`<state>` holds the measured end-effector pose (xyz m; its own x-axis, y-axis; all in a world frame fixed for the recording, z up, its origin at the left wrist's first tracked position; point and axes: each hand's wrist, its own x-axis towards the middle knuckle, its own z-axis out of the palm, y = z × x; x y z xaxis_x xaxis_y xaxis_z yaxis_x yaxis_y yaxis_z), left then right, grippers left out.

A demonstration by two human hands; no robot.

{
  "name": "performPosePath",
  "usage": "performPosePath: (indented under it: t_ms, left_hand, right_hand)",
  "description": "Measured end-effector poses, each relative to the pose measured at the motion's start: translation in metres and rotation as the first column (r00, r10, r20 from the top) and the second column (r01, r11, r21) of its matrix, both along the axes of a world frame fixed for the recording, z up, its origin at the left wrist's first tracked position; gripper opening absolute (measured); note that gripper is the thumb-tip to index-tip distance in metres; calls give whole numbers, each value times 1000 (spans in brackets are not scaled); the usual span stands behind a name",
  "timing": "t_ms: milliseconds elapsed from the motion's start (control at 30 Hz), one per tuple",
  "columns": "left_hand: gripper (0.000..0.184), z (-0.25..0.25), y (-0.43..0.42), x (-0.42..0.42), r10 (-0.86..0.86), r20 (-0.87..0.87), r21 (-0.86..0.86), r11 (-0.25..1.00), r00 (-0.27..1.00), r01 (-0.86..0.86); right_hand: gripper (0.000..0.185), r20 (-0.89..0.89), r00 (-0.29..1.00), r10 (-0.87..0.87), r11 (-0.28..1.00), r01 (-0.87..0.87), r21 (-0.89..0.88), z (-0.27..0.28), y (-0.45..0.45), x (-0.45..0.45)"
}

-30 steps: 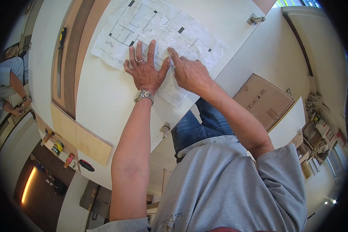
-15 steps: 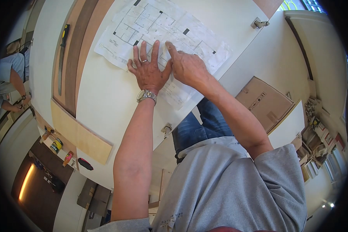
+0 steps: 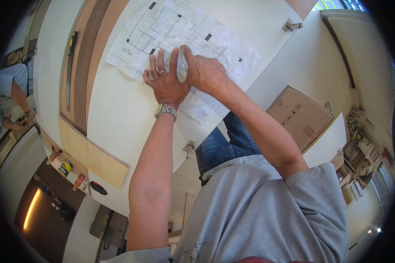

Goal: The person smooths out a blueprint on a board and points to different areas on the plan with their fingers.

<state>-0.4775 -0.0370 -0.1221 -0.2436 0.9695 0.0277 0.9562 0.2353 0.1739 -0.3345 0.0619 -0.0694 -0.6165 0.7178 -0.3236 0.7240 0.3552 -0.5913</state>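
Observation:
A creased white floor plan (image 3: 162,33) with printed room lines and dark blocks lies on a white hinged panel (image 3: 118,109). My left hand (image 3: 167,85) rests flat on its lower part, fingers spread and holding nothing. It wears a ring, and a metal wristwatch (image 3: 165,110) circles the wrist. Close beside it, my right hand (image 3: 206,74) points at the drawing with its index finger stretched out. The other right fingers are curled under and partly hidden; nothing shows in them.
Metal hinges (image 3: 291,25) sit along the panel's near edge. A yellow-black handled saw or file (image 3: 70,70) lies on brown boards at left, near a plywood strip (image 3: 92,151). A cardboard box (image 3: 298,116) is at right. Another person's arm (image 3: 19,96) shows far left.
The right index fingertip has shifted slightly left and up across the plan. My left hand stays spread on the paper. The whole view has moved a little.

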Motion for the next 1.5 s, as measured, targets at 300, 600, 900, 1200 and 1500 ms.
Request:
performPosePath:
  t_ms: [300,600,900,1200,1500]
  left_hand:
    - [82,2,2,1,5,-11,-4,1000,1000,-5]
    - [77,3,2,2,16,-15,-19,1000,1000,-16]
    - [86,-2,4,2,15,-26,27,1000,1000,-14]
    - [89,-3,3,2,9,-30,14,1000,1000,-9]
    - [91,-3,3,2,8,-47,-8,1000,999,-8]
  right_hand:
    - [84,2,1000,-16,999,16,-49,0,-1,2]
    - [69,-74,997,-34,999,34,3,4,-21,15]
    - [71,-69,996,-58,997,54,-49,15,-28,56]
    - [70,-25,988,-151,983,148,-107,23,-26,92]
    - [68,-44,978,-202,975,197,-107,16,-23,100]
